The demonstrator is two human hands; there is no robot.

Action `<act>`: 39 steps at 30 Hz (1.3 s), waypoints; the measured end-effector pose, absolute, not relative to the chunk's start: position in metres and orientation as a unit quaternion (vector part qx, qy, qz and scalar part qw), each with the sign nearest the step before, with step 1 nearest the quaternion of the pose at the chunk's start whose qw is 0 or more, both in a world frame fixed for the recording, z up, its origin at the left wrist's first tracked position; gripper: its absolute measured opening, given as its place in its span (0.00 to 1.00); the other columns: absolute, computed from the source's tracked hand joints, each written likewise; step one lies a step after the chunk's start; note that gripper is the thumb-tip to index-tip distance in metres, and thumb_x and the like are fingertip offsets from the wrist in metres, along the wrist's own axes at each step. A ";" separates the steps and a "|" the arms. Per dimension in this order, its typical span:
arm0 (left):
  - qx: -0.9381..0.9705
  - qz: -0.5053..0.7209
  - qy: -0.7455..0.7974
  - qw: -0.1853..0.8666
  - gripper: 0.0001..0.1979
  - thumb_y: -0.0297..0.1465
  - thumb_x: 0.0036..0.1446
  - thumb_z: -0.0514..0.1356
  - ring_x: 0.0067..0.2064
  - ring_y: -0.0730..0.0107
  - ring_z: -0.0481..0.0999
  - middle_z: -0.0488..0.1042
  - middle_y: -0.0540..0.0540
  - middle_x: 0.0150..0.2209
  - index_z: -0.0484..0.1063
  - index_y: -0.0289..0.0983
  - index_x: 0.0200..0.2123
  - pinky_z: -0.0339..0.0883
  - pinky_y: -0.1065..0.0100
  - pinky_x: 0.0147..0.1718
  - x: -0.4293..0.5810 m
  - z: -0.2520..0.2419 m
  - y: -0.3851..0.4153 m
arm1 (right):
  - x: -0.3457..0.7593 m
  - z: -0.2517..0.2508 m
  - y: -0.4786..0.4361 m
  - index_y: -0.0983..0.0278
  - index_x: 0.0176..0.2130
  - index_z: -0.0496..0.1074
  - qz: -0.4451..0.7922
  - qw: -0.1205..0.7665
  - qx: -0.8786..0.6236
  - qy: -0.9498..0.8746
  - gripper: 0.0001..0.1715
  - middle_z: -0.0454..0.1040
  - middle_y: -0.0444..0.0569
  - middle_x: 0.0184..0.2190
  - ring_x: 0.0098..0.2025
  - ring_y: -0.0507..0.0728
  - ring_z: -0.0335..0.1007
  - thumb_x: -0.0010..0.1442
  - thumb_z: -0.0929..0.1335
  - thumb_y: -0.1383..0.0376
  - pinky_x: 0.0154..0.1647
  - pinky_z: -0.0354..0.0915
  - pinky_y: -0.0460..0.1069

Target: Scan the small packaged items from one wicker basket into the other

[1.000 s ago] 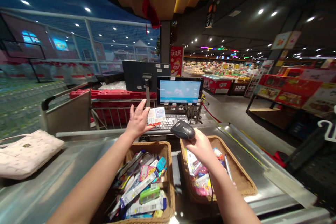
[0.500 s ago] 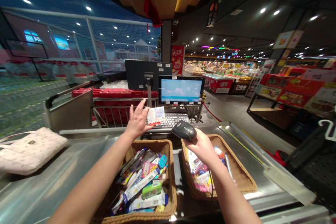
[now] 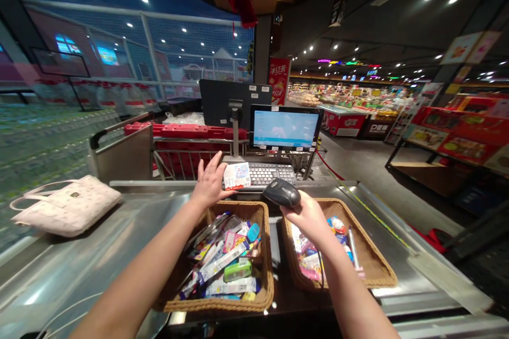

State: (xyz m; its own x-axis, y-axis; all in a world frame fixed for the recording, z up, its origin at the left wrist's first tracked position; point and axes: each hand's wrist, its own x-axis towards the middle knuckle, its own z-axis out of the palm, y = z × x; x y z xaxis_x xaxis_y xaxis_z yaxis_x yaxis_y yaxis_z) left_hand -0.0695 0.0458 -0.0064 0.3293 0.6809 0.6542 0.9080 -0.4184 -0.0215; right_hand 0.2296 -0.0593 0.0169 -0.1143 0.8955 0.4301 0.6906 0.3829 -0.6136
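Since my last look only the view has drifted. My left hand [image 3: 209,183] stays splayed, a small printed carton [image 3: 237,176] pinched at its thumb, just left of the keyboard [image 3: 274,174]. My right hand [image 3: 308,217] stays wrapped narrowly around a black handheld scanner [image 3: 281,193], just before the keyboard. Nearer me than the keyboard, a left wicker basket [image 3: 210,304] and a right wicker basket [image 3: 369,270] hold packets [image 3: 222,254] on the steel tabletop [image 3: 67,265].

A brushed-steel checkout counter [image 3: 75,270] carries a pale quilted handbag [image 3: 66,206] at left and a brown wicker basket [image 3: 214,303] beside a matching basket [image 3: 369,270], both apparently resting directly on the steel.
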 end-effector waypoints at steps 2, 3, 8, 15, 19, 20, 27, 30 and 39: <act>-0.791 -0.281 -0.510 0.186 0.40 0.45 0.44 0.69 0.68 0.42 0.51 0.47 0.28 0.69 0.61 0.35 0.57 0.35 0.37 0.65 -0.074 -0.016 0.043 | 0.227 0.013 -0.058 0.63 0.36 0.75 0.135 0.388 -0.541 -0.734 0.09 0.78 0.50 0.37 0.40 0.60 0.73 0.52 0.69 0.64 0.43 0.67 0.52; -0.792 -0.278 -0.513 0.179 0.40 0.45 0.44 0.69 0.68 0.42 0.52 0.47 0.28 0.68 0.61 0.35 0.57 0.35 0.37 0.64 -0.076 -0.022 0.041 | 0.226 0.010 -0.058 0.63 0.37 0.75 0.139 0.387 -0.541 -0.734 0.10 0.78 0.50 0.38 0.41 0.60 0.73 0.52 0.69 0.64 0.43 0.67 0.52; -0.799 -0.262 -0.521 0.150 0.41 0.48 0.44 0.67 0.68 0.41 0.51 0.47 0.28 0.68 0.61 0.35 0.57 0.35 0.36 0.64 -0.086 -0.054 0.033 | 0.221 0.003 -0.055 0.63 0.37 0.75 0.148 0.386 -0.530 -0.740 0.10 0.78 0.50 0.39 0.42 0.61 0.73 0.52 0.69 0.64 0.43 0.66 0.52; -0.823 -0.204 -0.522 0.096 0.40 0.52 0.45 0.65 0.68 0.42 0.51 0.47 0.29 0.69 0.63 0.35 0.56 0.34 0.37 0.65 -0.087 -0.102 0.016 | 0.213 0.000 -0.057 0.63 0.38 0.75 0.154 0.369 -0.549 -0.734 0.11 0.78 0.50 0.38 0.41 0.61 0.74 0.52 0.68 0.65 0.43 0.67 0.52; -0.843 -0.159 -0.510 0.065 0.39 0.52 0.44 0.65 0.69 0.44 0.49 0.49 0.29 0.68 0.63 0.35 0.55 0.32 0.38 0.65 -0.083 -0.120 0.008 | 0.213 -0.007 -0.057 0.63 0.38 0.75 0.161 0.373 -0.550 -0.730 0.11 0.78 0.50 0.38 0.41 0.60 0.74 0.52 0.68 0.64 0.43 0.67 0.52; -0.846 -0.147 -0.509 0.057 0.39 0.51 0.44 0.65 0.69 0.44 0.49 0.50 0.28 0.68 0.63 0.35 0.54 0.33 0.38 0.65 -0.082 -0.123 0.006 | 0.213 -0.008 -0.057 0.63 0.38 0.75 0.162 0.373 -0.550 -0.729 0.11 0.78 0.50 0.38 0.41 0.60 0.74 0.52 0.68 0.64 0.43 0.67 0.52; -0.852 -0.100 -0.514 -0.005 0.42 0.53 0.40 0.66 0.69 0.43 0.49 0.49 0.27 0.68 0.65 0.35 0.54 0.33 0.37 0.64 -0.077 -0.147 -0.001 | 0.212 -0.011 -0.061 0.63 0.37 0.75 0.168 0.368 -0.561 -0.723 0.11 0.78 0.50 0.38 0.41 0.60 0.74 0.53 0.68 0.63 0.43 0.67 0.52; -0.862 -0.092 -0.498 -0.035 0.44 0.56 0.40 0.65 0.69 0.42 0.48 0.47 0.29 0.69 0.66 0.36 0.56 0.33 0.37 0.64 -0.077 -0.155 -0.004 | 0.212 -0.012 -0.063 0.63 0.38 0.75 0.168 0.368 -0.561 -0.722 0.11 0.78 0.50 0.39 0.41 0.60 0.74 0.53 0.68 0.63 0.44 0.67 0.52; -0.845 -0.169 -0.504 -0.058 0.24 0.46 0.65 0.47 0.66 0.49 0.57 0.56 0.35 0.67 0.72 0.40 0.52 0.40 0.34 0.62 -0.079 -0.155 0.002 | 0.249 -0.009 -0.077 0.63 0.36 0.74 0.142 0.406 -0.602 -0.673 0.10 0.78 0.50 0.37 0.40 0.60 0.74 0.52 0.68 0.63 0.41 0.67 0.51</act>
